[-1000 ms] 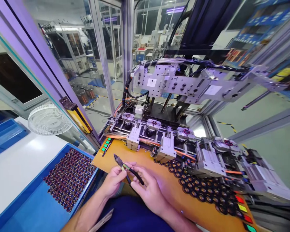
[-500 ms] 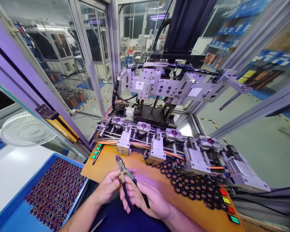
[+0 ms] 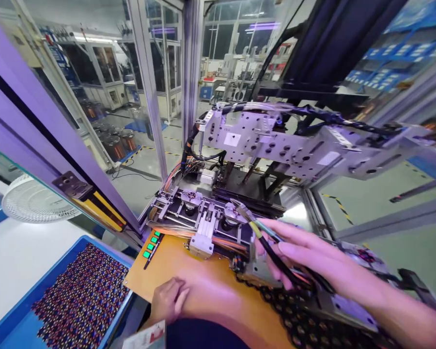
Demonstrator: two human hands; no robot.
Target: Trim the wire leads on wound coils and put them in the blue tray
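Observation:
My right hand (image 3: 308, 257) is closed around a pair of side cutters (image 3: 255, 229) with dark, worn grips. It holds them out over the machine's fixtures, with the jaws near the second round fixture (image 3: 229, 217) from the left. Close to my body, my left hand (image 3: 168, 299) rests by the front edge of the orange panel (image 3: 203, 281). Its fingers are curled in, and whatever they may hold is hidden. Just below that wrist, a pale printed card-like piece (image 3: 148, 337) is partly in view.
A blue tray (image 3: 125, 286) filled with small dark wound parts stands at the left. Several black ring-shaped parts (image 3: 305, 320) lie on the panel under my right forearm. Green buttons (image 3: 150, 246) line its left side. A metal gantry plate (image 3: 276, 145) hangs above the fixtures.
My right hand has carried the side cutters forward and right to the fixtures. My left hand has come away from them and curled by the panel edge. The view has shifted too.

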